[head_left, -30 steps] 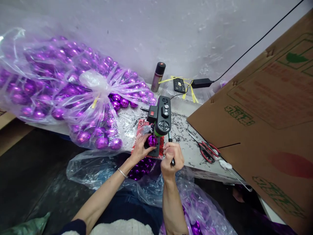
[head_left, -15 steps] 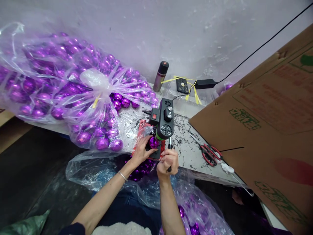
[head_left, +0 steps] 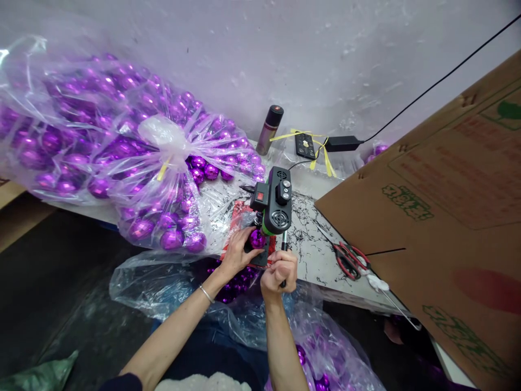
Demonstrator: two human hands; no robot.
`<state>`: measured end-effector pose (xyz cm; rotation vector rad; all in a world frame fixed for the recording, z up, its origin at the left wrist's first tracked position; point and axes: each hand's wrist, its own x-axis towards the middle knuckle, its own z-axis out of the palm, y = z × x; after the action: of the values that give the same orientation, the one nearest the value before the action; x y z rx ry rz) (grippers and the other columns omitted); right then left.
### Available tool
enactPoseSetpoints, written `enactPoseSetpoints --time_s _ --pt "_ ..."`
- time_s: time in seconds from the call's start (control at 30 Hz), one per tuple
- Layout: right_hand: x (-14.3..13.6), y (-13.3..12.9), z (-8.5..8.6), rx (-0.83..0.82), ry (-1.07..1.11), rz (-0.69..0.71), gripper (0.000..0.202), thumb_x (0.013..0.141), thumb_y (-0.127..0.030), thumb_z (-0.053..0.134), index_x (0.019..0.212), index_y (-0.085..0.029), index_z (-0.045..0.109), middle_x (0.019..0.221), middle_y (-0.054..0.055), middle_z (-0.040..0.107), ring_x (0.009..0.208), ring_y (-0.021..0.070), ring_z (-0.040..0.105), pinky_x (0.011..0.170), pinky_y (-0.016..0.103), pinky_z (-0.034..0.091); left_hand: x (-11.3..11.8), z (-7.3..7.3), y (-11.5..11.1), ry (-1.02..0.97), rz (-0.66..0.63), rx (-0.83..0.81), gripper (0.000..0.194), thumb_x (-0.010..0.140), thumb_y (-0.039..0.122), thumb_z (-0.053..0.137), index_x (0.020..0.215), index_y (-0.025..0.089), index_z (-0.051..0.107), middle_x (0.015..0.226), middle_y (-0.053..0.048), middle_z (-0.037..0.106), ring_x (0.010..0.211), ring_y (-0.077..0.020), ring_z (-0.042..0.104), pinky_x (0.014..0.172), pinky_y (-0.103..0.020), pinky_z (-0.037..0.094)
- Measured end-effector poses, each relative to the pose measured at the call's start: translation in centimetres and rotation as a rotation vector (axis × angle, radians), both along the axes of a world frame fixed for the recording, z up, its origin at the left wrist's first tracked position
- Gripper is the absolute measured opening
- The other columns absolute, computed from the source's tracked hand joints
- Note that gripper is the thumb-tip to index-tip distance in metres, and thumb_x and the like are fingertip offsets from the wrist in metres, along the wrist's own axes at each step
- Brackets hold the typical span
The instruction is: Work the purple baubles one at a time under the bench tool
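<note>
A shiny purple bauble (head_left: 257, 239) sits beneath the head of a small black bench drill press (head_left: 278, 200) with a red switch and a green band. Thumb and fingers of my left hand (head_left: 239, 251) are closed around the bauble from the left. My right hand (head_left: 280, 270) is wrapped round the black-ended lever (head_left: 284, 239) of the press, at its right side. The press stands on a red mat (head_left: 241, 213) at the table's front edge. Where the drill meets the bauble is hidden by the machine's head.
On the left lies a big clear bag of purple baubles (head_left: 140, 231). Red-handled scissors (head_left: 350, 260) and black shavings (head_left: 303, 239) lie right of the press. A cardboard box (head_left: 431, 217) rises at the right. Behind stand a spray can (head_left: 269, 130) and a power adapter (head_left: 344, 143).
The whole view has shifted slightly. Both hands keep their places on the bauble and the lever, with hardly any visible movement.
</note>
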<state>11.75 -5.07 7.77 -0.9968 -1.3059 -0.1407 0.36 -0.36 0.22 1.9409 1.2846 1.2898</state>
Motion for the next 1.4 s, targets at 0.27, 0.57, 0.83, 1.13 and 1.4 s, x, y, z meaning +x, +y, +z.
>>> enactPoseSetpoints --time_s 0.27,0.57,0.83,1.13,1.4 --pt "0.2 0.7 -1.5 0.081 -0.066 0.021 0.036 0.11 -0.023 0.038 0.075 -0.023 0.048 0.075 -0.003 0.057 0.063 0.0125 0.061 0.079 0.036 0.056 0.1 0.3 -0.1 -0.019 0.003 -0.006 0.058 0.094 0.048 0.08 0.143 0.021 0.061 0.137 -0.017 0.074 0.13 -0.0344 0.071 0.111 -0.054 0.057" --pt "0.2 -0.1 3.9 -0.086 0.097 0.025 0.035 0.108 -0.021 0.045 0.073 -0.024 0.05 0.07 -0.003 0.054 0.065 0.0138 0.059 0.062 0.029 0.046 -0.1 -0.1 -0.5 -0.032 -0.04 0.024 0.063 0.094 0.043 0.081 0.148 0.022 0.055 0.141 -0.018 0.071 0.134 -0.0349 0.069 0.113 -0.055 0.056" --pt "1.2 -0.9 4.4 -0.115 -0.023 0.074 0.033 0.105 -0.017 0.047 0.073 -0.023 0.053 0.071 -0.001 0.059 0.067 0.0143 0.06 0.063 0.029 0.046 -5.2 0.9 -6.8 0.163 -0.066 0.11 0.087 0.092 0.055 0.079 0.163 0.021 0.04 0.157 -0.023 0.059 0.145 -0.0391 0.06 0.118 -0.057 0.054" --pt "1.1 -0.6 3.6 -0.068 -0.031 0.109 0.033 0.102 -0.009 0.047 0.073 -0.023 0.052 0.071 -0.001 0.06 0.067 0.0143 0.062 0.061 0.028 0.046 -8.1 9.6 15.2 0.476 0.344 -0.319 0.045 0.098 0.016 0.054 0.141 0.003 0.06 0.138 -0.03 0.067 0.133 -0.0388 0.065 0.113 -0.054 0.052" --pt "0.9 -0.5 3.8 -0.053 -0.078 0.089 0.033 0.102 -0.008 0.045 0.073 -0.023 0.05 0.072 -0.002 0.06 0.065 0.0123 0.06 0.061 0.026 0.046 -6.4 10.6 21.1 0.457 0.307 -0.493 0.053 0.091 0.026 0.076 0.142 0.017 0.064 0.134 -0.02 0.075 0.131 -0.036 0.069 0.11 -0.041 0.051"
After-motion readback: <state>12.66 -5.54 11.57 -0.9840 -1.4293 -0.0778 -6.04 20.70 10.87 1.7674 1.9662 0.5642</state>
